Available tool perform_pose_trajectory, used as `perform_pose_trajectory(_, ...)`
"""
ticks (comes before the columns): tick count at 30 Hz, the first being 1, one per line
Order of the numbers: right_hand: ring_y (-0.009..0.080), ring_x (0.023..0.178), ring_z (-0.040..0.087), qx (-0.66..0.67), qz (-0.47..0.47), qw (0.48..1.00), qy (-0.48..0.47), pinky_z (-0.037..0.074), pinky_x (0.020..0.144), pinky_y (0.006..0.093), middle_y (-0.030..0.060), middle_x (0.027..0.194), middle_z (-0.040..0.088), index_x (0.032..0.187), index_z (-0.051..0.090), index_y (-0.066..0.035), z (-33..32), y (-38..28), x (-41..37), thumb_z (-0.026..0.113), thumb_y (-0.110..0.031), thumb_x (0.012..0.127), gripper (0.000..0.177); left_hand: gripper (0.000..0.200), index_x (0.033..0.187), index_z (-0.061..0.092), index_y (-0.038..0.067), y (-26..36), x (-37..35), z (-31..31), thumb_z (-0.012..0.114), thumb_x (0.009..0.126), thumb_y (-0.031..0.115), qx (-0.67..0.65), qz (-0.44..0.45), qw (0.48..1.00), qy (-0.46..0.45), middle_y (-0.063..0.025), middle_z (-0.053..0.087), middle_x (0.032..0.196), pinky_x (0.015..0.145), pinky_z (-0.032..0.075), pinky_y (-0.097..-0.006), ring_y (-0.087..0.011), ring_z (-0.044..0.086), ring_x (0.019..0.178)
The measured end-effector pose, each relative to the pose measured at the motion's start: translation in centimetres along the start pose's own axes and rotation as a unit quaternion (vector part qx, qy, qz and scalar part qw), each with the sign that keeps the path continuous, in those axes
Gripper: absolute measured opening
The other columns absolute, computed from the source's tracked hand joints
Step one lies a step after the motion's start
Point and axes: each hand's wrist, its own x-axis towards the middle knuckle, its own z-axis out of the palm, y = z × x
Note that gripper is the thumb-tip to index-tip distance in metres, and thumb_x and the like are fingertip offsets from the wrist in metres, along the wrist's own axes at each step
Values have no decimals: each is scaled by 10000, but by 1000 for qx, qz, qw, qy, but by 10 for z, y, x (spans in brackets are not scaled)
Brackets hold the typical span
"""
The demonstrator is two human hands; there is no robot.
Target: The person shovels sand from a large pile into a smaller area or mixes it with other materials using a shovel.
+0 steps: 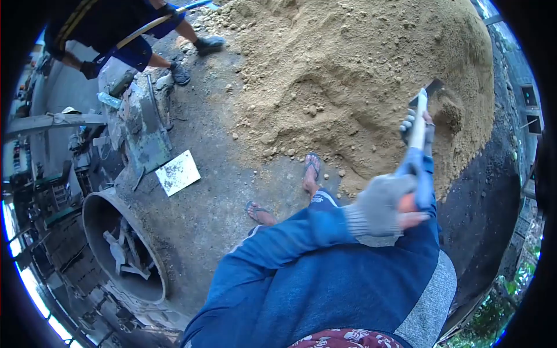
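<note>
My left hand (384,204), in a grey glove with bare fingertips, is closed on the blue grip end of a shovel (419,130). Farther up the shaft, near the blade, my right hand (413,124) is wrapped round the pale part of the handle, also gloved. The dark blade sits at the right side of a large heap of brown, sandy soil (342,75), partly hidden by hand and soil. My left forearm crosses in front of my body.
At the upper left a co-worker (136,49) holds a long-handled tool. A large round metal drum (87,223) lies at the lower left. Near it are a white board (178,173) and a greenish metal piece (148,152). A plastic bottle (109,100) lies farther back.
</note>
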Motion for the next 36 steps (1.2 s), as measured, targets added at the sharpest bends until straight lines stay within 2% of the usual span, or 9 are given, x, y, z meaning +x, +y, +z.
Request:
perform_pose_trajectory(4, 201, 614, 492, 87, 72, 992, -65, 482, 639, 381, 6, 691, 476, 827, 474, -130, 1, 175, 65, 573, -228, 831, 139, 310, 950, 584, 27, -107, -202, -83, 702, 774, 253, -20, -246, 947, 207, -54, 581, 747, 601, 468, -346, -192, 567, 618)
perform_pose_trajectory(7, 238, 621, 557, 90, 149, 975, 135, 521, 610, 412, 49, 703, 510, 844, 501, -89, 35, 388, 44, 508, -117, 908, 70, 456, 1106, 522, 73, -164, -417, -138, 560, 867, 460, -349, -394, 618, 585, -42, 614, 938, 798, 476, -494, -227, 591, 807)
perform_pose_trajectory(13, 310, 558, 615, 57, 537, 835, 101, 512, 496, 495, 135, 710, 586, 992, 557, -79, 22, 728, -193, 553, -217, 923, 154, 620, 1188, 566, 17, 64, -609, -38, 495, 892, 557, -248, -406, 389, 789, -145, 523, 1295, 1055, 306, -503, -327, 464, 1201)
perform_pose_trajectory(17, 304, 588, 607, -48, 610, 780, 130, 505, 514, 487, 104, 660, 562, 866, 566, -59, 77, 708, -223, 554, -212, 928, 166, 510, 1211, 545, -19, 110, -575, -34, 481, 945, 410, -231, -364, 355, 829, -153, 592, 1186, 971, 425, -453, -339, 567, 1061)
perform_pose_trajectory(20, 263, 545, 583, -292, 405, 864, -68, 515, 507, 451, 95, 679, 550, 895, 566, -60, 5, 710, -85, 521, -187, 940, 142, 531, 1256, 506, -17, -39, -520, -92, 447, 958, 418, -260, -363, 419, 791, -134, 623, 1101, 907, 473, -458, -297, 607, 985)
perform_pose_trajectory(21, 337, 692, 626, -53, 390, 900, 185, 539, 615, 479, 123, 832, 638, 1009, 617, -57, -34, 722, 28, 495, -268, 967, 247, 607, 1289, 477, 4, -108, -491, -117, 421, 945, 501, -262, -380, 445, 768, -111, 621, 1069, 886, 463, -487, -249, 595, 978)
perform_pose_trajectory(24, 332, 657, 604, -42, 311, 936, 162, 541, 607, 504, 156, 764, 599, 959, 562, -31, -74, 631, 179, 530, -164, 930, 139, 301, 1196, 558, 124, -234, -392, -134, 465, 983, 315, -96, -416, 539, 726, 31, 393, 616, 501, 387, -334, -86, 410, 521)
perform_pose_trajectory(31, 270, 571, 598, -133, 328, 920, 170, 536, 510, 478, 112, 720, 572, 940, 527, -51, -68, 561, 94, 504, -178, 944, 129, 438, 689, 387, 165, -189, -394, -64, 508, 935, 507, -144, -435, 403, 793, 31, 329, 510, 350, 302, -309, -116, 349, 401)
perform_pose_trajectory(36, 321, 560, 591, 70, 335, 929, 142, 524, 525, 523, 137, 712, 573, 925, 544, -26, -85, 428, 45, 487, -131, 906, 121, 430, 716, 436, 175, -183, -397, -43, 520, 903, 553, -167, -467, 469, 731, 37, 364, 578, 435, 363, -365, -113, 390, 476)
